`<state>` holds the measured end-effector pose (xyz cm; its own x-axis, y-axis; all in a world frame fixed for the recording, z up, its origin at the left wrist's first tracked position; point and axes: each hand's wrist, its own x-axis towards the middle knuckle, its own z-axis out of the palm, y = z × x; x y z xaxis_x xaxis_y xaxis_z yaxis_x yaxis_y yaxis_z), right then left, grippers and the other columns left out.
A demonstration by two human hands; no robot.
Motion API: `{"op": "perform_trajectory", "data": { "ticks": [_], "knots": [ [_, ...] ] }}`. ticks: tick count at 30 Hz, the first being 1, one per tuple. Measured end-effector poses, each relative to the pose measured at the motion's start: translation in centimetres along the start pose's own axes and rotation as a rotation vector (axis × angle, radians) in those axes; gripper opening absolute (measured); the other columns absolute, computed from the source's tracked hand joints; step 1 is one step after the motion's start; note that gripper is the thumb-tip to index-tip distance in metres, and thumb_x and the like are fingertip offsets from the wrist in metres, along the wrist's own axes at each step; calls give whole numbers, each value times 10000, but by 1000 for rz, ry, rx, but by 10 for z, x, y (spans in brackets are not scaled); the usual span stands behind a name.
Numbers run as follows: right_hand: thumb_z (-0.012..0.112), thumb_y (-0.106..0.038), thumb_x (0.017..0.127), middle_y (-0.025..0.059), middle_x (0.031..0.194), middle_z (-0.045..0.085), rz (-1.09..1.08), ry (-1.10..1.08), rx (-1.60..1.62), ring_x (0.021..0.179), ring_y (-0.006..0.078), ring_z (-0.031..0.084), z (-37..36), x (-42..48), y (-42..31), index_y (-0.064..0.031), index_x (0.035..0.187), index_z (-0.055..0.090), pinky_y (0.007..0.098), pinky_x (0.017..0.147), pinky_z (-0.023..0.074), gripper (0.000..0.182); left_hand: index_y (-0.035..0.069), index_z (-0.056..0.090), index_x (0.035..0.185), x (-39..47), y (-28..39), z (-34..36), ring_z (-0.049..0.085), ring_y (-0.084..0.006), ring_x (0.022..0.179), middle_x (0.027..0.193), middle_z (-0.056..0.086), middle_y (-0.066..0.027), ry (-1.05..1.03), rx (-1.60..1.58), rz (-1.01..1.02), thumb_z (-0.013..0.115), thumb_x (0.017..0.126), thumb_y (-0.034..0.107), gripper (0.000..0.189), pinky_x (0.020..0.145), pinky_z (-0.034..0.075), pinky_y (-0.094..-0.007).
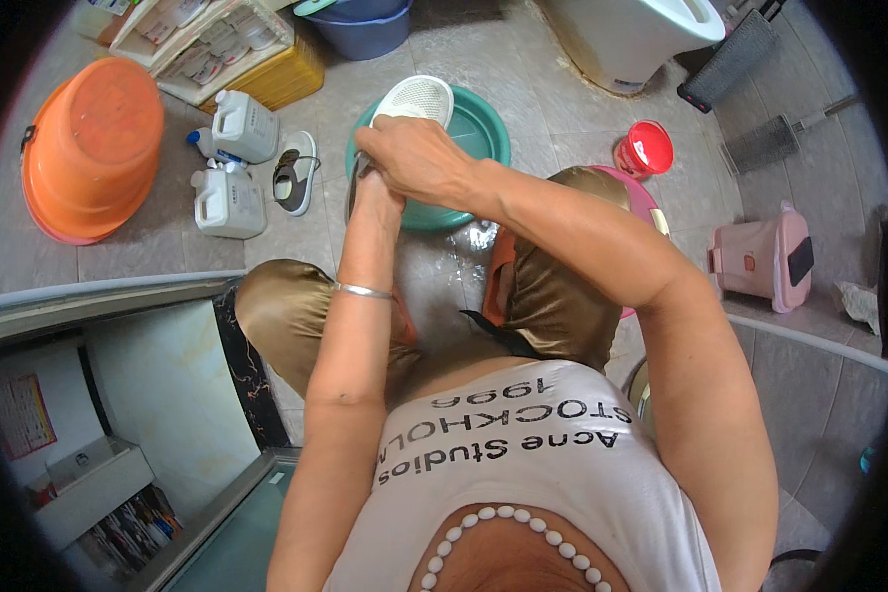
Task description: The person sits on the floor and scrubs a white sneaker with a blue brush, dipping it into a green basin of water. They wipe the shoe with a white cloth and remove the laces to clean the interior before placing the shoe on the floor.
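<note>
A shoe with a white, textured sole (416, 100) is held up over a round green plastic basin (497, 133). My right hand (422, 159) lies across the shoe with curled fingers; whatever sits inside those fingers is hidden. Underneath it, my left hand (386, 194) grips the shoe and is mostly covered by the right. A dark grey part of the held item shows beside the left wrist. To the left, a dark shoe with a white sole edge (296, 174) rests on the tiled floor.
White jugs (246, 126) and an upturned orange tub (100, 148) stand left, by a drawer unit (229, 55). A blue bucket (359, 29) and toilet base (610, 44) are ahead. Right are a red pail (644, 148) and pink bin (758, 255). Water wets the floor (451, 244).
</note>
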<state>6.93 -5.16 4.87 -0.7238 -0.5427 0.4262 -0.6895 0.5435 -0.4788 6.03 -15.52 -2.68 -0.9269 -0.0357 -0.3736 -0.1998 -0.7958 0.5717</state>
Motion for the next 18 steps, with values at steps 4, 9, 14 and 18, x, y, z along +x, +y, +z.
{"op": "perform_trajectory", "data": {
  "ticks": [4,9,14,18],
  "knots": [
    [551,-58,695,193,772,543,29,1,-14,748,392,558,-4,-1,0,11,817,505,453,653,451,148,11,477,1162,-15,-3,6,557,-217,992,1105,543,-94,95,86,35,545,877,153,325,824,485,-345],
    [553,-61,693,195,763,543,48,-16,19,740,392,558,-4,-2,-2,15,819,511,454,643,453,153,24,486,1153,-41,-5,20,554,-203,996,1102,543,-82,234,209,55,555,873,159,319,832,477,-327],
    [555,-57,701,184,749,535,-5,-12,42,719,380,555,-6,-7,-9,9,814,513,443,618,453,138,42,479,1157,-54,-7,19,555,-194,993,1102,542,-77,244,200,106,543,881,187,319,813,485,-330],
    [563,-67,714,169,746,527,-110,-6,118,716,366,552,-5,-5,-9,4,816,509,435,624,450,136,62,461,1180,-43,-7,5,549,-199,1001,1103,540,-67,73,35,75,503,897,228,330,826,477,-339]
  ]
}}
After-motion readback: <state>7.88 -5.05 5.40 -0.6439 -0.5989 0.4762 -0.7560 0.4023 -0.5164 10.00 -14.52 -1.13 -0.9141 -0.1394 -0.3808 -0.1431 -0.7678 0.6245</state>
